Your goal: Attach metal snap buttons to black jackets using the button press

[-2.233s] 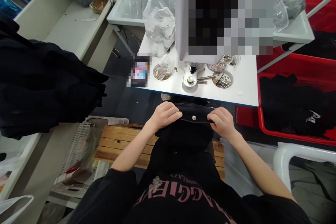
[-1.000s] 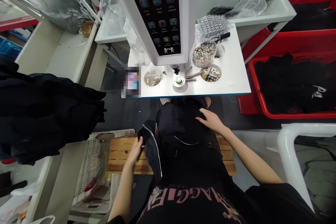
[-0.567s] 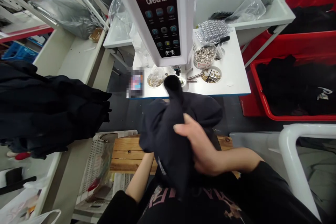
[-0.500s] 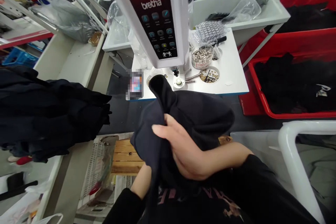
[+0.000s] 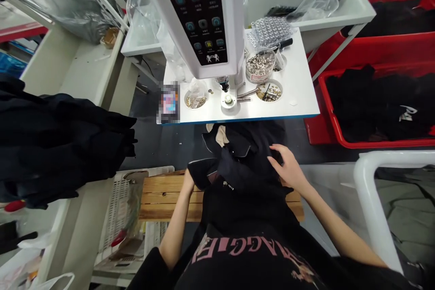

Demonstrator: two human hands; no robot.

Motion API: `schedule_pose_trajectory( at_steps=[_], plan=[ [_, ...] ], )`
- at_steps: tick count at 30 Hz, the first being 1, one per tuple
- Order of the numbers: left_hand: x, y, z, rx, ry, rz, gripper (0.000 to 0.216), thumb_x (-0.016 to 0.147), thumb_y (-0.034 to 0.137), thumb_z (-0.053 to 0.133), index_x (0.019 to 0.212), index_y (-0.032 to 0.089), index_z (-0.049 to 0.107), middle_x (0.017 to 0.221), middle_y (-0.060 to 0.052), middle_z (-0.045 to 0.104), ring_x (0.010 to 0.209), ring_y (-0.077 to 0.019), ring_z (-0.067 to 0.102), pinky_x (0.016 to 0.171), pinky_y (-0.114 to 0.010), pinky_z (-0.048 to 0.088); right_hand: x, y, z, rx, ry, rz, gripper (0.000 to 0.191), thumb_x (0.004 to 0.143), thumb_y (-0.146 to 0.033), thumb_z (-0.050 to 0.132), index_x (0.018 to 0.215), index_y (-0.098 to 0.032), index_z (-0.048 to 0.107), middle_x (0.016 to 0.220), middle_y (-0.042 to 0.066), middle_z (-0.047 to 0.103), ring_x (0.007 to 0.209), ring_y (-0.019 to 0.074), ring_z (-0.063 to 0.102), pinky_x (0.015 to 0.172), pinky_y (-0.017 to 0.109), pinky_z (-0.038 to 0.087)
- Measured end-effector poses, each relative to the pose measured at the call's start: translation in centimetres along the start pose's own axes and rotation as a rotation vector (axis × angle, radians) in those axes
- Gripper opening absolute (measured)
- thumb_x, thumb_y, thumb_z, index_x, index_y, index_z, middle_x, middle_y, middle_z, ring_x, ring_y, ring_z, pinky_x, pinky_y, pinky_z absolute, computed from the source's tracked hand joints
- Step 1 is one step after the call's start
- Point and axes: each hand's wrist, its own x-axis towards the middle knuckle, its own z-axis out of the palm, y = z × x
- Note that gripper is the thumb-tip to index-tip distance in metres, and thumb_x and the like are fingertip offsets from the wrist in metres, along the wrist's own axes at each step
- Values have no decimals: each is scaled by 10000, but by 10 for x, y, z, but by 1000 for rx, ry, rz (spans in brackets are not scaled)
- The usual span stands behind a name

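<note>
A dark navy garment (image 5: 238,163) lies bunched over my lap below the table edge. Beige lining (image 5: 221,136), pale-edged openings and a small metal zip pull show on it. My left hand (image 5: 189,182) grips a flap at the garment's left side, its fingertips covered by the cloth. On the other side, my right hand (image 5: 287,167) is open, thumb and fingers apart, close against the garment's right edge. Above stands a white press machine (image 5: 217,65) with a button panel. Its small round lower die (image 5: 229,99) has no cloth on it.
The white table (image 5: 299,86) bears a tub of metal fasteners (image 5: 260,65) and cut-outs with small parts. More dark garments hang at left (image 5: 61,140) and fill a red crate (image 5: 384,104) at right. A wooden bench (image 5: 163,197) and a white metal tube (image 5: 374,208) flank me.
The garment has dropped from in front of the die into my lap and spread out. My right hand has released it and moved right. My left hand has come into view at its left side.
</note>
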Motion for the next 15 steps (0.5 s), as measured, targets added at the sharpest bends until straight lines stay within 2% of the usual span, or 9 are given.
schedule_pose_trajectory(
  at_steps=[2,3,4,6,8,10,12,15],
  plan=[
    [-7,8,-10,26,91,132,245,905,278,481,1097,136,534,1046,-97,601,994,-206,580,940,-405,447,-29,5,-10,-111,-26,12,395,844,-393,552,1183,-197,503,1182,133,566,1108,276,542,924,478,439],
    [-13,16,-14,61,85,236,240,907,287,465,1093,154,536,1047,-92,607,1006,-203,580,950,-390,441,-42,3,-8,-159,-59,-4,403,835,-410,566,1174,-199,513,1184,134,568,1102,281,546,912,476,445],
    [-20,26,-15,119,33,351,238,910,304,454,1089,174,544,1059,-83,610,1022,-202,578,955,-379,438,-54,-2,-3,-201,-112,-37,394,827,-418,576,1153,-202,532,1182,132,571,1095,284,549,905,473,447],
    [-33,48,-7,294,-191,530,260,913,343,450,1105,203,554,1107,-75,609,1070,-209,563,972,-384,426,-71,-21,13,-241,-273,-137,330,830,-404,579,1093,-205,570,1133,117,599,1044,269,572,868,439,462],
    [-39,68,13,479,-354,625,387,877,401,516,1211,206,502,1214,-97,566,1152,-243,516,1007,-423,395,-80,-43,30,-223,-474,-254,254,844,-392,566,1004,-198,599,996,92,641,916,233,609,774,367,484],
    [-34,79,40,591,-424,666,610,816,469,592,1317,177,401,1322,-146,486,1229,-292,453,1031,-467,367,-78,-62,40,-193,-618,-343,233,866,-409,531,849,-191,611,822,59,648,766,195,618,667,306,469],
    [-24,83,69,653,-465,671,769,758,492,654,1356,126,338,1357,-201,438,1258,-339,419,1031,-495,360,-65,-72,43,-171,-601,-313,305,895,-427,471,731,-195,581,716,35,628,688,172,607,614,276,435],
    [-18,79,103,698,-481,624,777,756,367,676,1363,65,297,1338,-248,438,1224,-360,458,982,-486,416,-30,-65,42,-115,-270,-26,282,880,-466,465,816,-206,555,760,25,630,677,159,594,596,266,413]
  ],
)
